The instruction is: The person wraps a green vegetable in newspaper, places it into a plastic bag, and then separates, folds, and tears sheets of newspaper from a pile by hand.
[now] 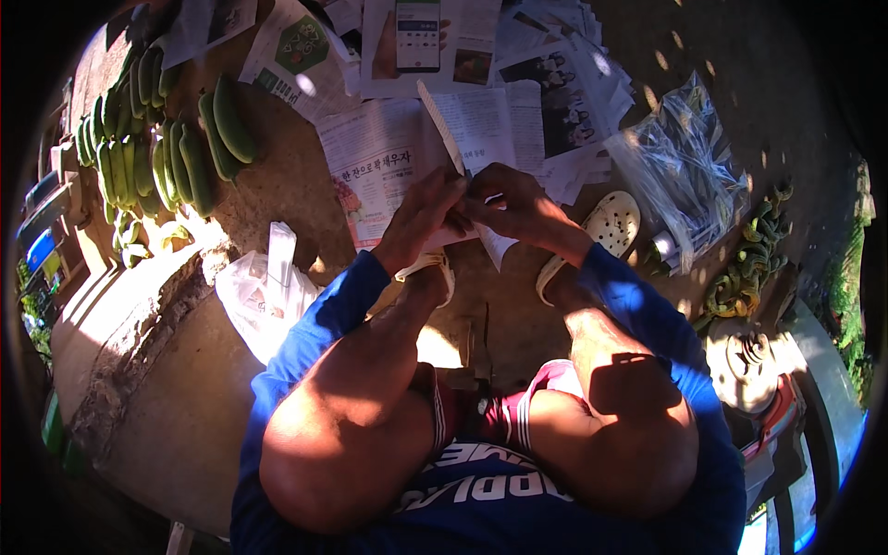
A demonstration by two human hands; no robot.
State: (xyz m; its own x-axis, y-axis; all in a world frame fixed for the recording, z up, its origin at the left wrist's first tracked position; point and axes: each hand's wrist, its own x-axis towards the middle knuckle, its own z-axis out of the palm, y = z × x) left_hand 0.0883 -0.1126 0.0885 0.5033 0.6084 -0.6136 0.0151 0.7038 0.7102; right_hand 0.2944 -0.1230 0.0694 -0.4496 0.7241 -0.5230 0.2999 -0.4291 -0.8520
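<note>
My left hand and my right hand meet over the newspaper sheets, fingers bent and pinched together. Between them is a folded piece of newspaper. It shows as a narrow pale strip rising up and to the left from my fingertips, and a white pointed corner hangs below my right hand. My fingers hide its middle. Beneath and beyond my hands, open newspaper sheets lie spread on the ground, overlapping one another.
Several bunches of green bananas lie at the far left. Near my left forearm sits a white plastic bag. Clear plastic wrapping and smaller curled green fruit are on the right. My feet wear pale clogs.
</note>
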